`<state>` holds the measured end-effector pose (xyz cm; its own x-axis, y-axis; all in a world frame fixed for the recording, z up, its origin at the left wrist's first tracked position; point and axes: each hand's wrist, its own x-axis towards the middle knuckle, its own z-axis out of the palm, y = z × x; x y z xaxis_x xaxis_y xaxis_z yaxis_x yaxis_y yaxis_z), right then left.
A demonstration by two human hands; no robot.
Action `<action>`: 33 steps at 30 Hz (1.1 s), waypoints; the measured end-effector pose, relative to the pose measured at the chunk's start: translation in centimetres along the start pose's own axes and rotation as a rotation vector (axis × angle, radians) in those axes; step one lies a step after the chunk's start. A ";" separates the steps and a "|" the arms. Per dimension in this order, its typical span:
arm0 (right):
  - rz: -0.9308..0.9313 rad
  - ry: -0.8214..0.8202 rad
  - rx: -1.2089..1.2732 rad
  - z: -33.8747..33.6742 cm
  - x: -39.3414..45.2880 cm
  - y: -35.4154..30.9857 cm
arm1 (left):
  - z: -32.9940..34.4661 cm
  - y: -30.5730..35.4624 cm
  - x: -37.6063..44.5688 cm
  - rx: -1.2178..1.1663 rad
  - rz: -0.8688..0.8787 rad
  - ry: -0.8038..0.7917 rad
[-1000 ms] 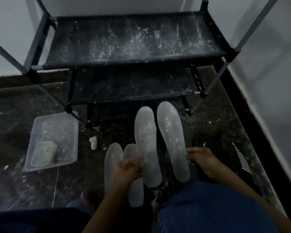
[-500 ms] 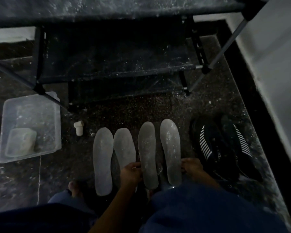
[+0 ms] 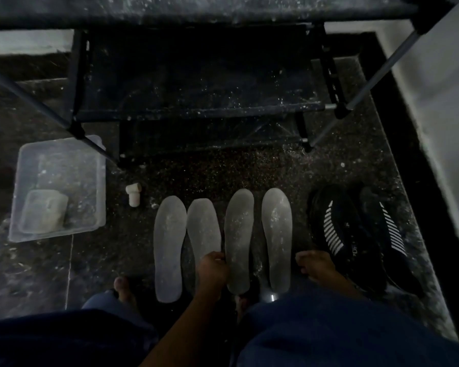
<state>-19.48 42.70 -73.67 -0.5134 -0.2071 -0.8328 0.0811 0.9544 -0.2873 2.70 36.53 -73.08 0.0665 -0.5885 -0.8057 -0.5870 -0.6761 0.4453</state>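
Grey insole [image 3: 237, 234] pinched by your left hand [image 3: 214, 268], right hand [image 3: 316, 264] loose, empty; a sideways tug bumps other insoles [image 3: 170, 247]

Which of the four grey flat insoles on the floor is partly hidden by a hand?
The second insole from the left: the left hand covers its heel end, while the other three show theirs.

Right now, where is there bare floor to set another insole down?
Bare floor runs between the insoles' toes and the rack, and between the plastic tub and the leftmost insole. The insoles lie close together; the right hand fills the gap beside the sneakers.
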 end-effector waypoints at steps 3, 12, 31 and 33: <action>-0.076 -0.047 -0.033 -1.2 -0.7 -1.8 | -1.4 0.1 -0.4 -0.021 -0.045 -0.020; -0.608 -0.150 -0.564 -0.4 -10.8 -21.1 | -17.5 5.7 -0.8 0.030 0.039 0.241; -1.278 -0.399 -1.000 37.6 -25.0 -27.1 | -44.8 -1.8 5.6 -0.601 0.029 0.287; -1.359 -0.336 -1.097 40.3 -24.3 -26.5 | -43.9 -3.6 7.4 -0.698 0.029 0.250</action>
<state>25.32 13.81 -64.89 0.4646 -0.7937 -0.3926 -0.8361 -0.2472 -0.4897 40.78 15.16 -63.48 0.2897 -0.6378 -0.7136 0.0521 -0.7340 0.6771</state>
